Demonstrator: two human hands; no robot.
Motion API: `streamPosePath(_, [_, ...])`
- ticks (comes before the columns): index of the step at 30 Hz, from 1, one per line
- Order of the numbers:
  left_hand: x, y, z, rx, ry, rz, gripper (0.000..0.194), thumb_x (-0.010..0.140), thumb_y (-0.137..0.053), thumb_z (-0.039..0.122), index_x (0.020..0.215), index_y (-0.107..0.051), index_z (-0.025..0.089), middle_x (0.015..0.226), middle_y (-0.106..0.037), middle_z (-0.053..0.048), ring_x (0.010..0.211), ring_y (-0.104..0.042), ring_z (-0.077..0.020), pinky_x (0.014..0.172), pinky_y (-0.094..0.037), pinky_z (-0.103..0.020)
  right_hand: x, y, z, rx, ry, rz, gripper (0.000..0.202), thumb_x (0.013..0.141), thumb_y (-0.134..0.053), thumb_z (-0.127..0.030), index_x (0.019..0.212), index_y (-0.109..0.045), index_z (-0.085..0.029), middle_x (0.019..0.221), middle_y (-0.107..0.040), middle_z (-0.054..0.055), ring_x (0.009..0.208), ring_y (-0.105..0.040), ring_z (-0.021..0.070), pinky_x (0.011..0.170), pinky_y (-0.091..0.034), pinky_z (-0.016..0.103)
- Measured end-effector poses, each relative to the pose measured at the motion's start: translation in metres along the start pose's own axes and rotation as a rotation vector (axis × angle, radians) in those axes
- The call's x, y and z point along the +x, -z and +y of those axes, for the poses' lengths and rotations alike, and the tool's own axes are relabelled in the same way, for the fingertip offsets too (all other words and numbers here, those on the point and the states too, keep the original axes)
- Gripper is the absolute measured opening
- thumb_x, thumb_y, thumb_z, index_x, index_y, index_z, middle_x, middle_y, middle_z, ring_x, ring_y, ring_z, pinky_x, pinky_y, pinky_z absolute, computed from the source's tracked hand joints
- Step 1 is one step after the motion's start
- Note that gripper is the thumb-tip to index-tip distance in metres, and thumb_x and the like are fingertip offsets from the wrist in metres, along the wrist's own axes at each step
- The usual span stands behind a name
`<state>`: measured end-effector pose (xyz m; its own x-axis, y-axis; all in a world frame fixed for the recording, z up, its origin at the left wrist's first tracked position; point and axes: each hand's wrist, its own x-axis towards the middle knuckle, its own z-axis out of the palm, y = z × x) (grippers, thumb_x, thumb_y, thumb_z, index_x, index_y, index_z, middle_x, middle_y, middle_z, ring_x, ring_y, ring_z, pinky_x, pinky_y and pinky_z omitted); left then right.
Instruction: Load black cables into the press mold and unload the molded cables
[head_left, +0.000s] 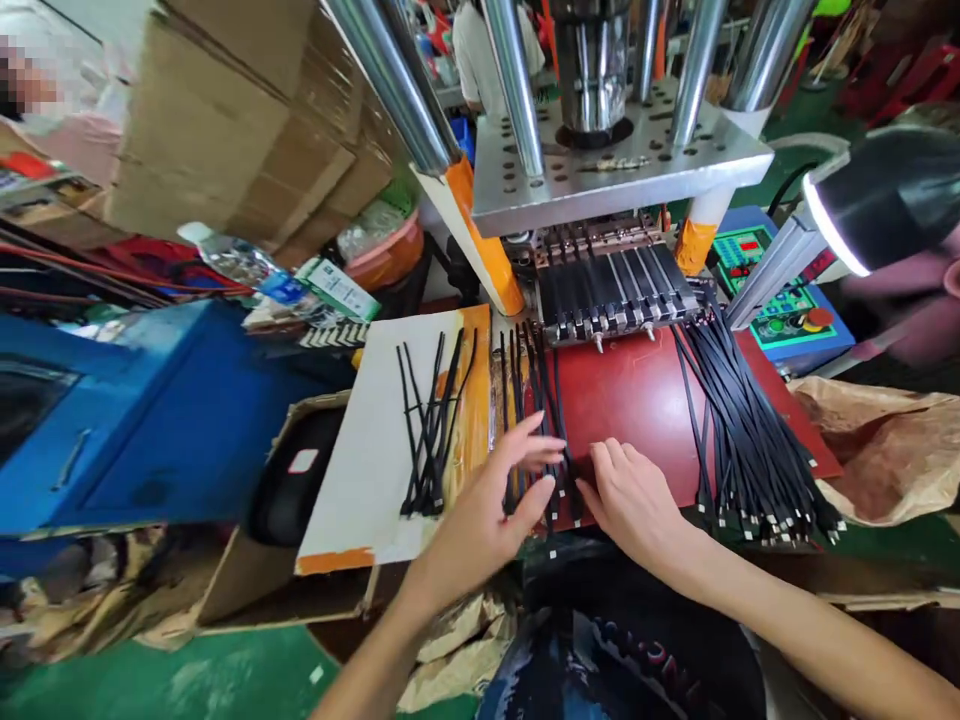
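My left hand [517, 490] hovers over the left part of the work surface, thumb and fingers apart, beside a row of black cables [536, 380]. My right hand [626, 490] is at the right side of that row, fingers bent together near a cable; whether it pinches one is hidden. A small bunch of black cables [427, 440] lies on the white board [360, 420] at the left. A large pile of black cables [750, 430] fans out at the right of the red board [622, 400]. Behind stands the black clamp fixture [615, 290] of the press.
Above the fixture hangs the metal press plate [615, 180] between steel columns. A lamp [877, 200] and a blue control box [795, 290] stand at the right. Brown paper [892, 440] lies at the right edge. A plastic bottle [247, 265] and cardboard boxes [225, 120] are at the left.
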<state>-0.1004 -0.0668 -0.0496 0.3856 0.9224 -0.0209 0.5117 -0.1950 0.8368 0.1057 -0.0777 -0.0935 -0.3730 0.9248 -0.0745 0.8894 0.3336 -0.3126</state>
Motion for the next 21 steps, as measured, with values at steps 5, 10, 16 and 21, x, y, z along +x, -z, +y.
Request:
streamPosePath(5, [-0.06, -0.032, -0.005, -0.38, 0.324, -0.001, 0.039, 0.109, -0.05, 0.047, 0.141, -0.047, 0.026, 0.112, -0.075, -0.007, 0.097, -0.074, -0.0201, 0.09, -0.057, -0.035, 0.029, -0.001, -0.012, 0.026, -0.162, -0.07, 0.015, 0.105, -0.048, -0.019, 0.108, -0.063, -0.014, 0.103, -0.072, 0.014, 0.095, -0.073, 0.0293, 0.073, -0.052, 0.035])
streamPosePath(10, [-0.074, -0.068, 0.006, -0.768, 0.473, -0.179, 0.052, 0.099, -0.068, 0.053, 0.14, -0.056, 0.024, 0.123, -0.073, -0.011, 0.107, -0.074, -0.023, 0.095, -0.056, -0.036, 0.001, 0.024, 0.006, 0.417, -0.22, -0.092, 0.009, 0.1, -0.056, -0.019, 0.096, -0.063, -0.016, 0.089, -0.073, 0.006, 0.077, -0.068, 0.0197, 0.066, -0.043, 0.028])
streamPosePath(16, [-0.04, -0.124, 0.023, -1.207, 0.482, 0.281, 0.036, 0.1, -0.069, 0.049, 0.115, -0.071, 0.017, 0.075, -0.066, 0.001, 0.073, -0.068, -0.013, 0.078, -0.055, -0.026, -0.116, 0.005, 0.047, 1.138, -0.236, -0.509, 0.021, 0.096, -0.068, -0.039, 0.092, -0.068, -0.018, 0.075, -0.062, -0.003, 0.067, -0.052, 0.0119, 0.06, -0.038, 0.023])
streamPosePath(21, [-0.023, -0.127, 0.022, -0.876, 0.415, 0.027, 0.041, 0.099, -0.067, 0.056, 0.097, -0.073, 0.016, 0.058, -0.063, 0.003, 0.053, -0.06, -0.0121, 0.062, -0.05, -0.025, -0.139, -0.048, 0.075, 1.25, -0.69, -0.009, 0.052, 0.098, -0.056, -0.071, 0.093, -0.062, -0.019, 0.066, -0.041, -0.007, 0.056, -0.036, 0.0104, 0.051, -0.03, 0.023])
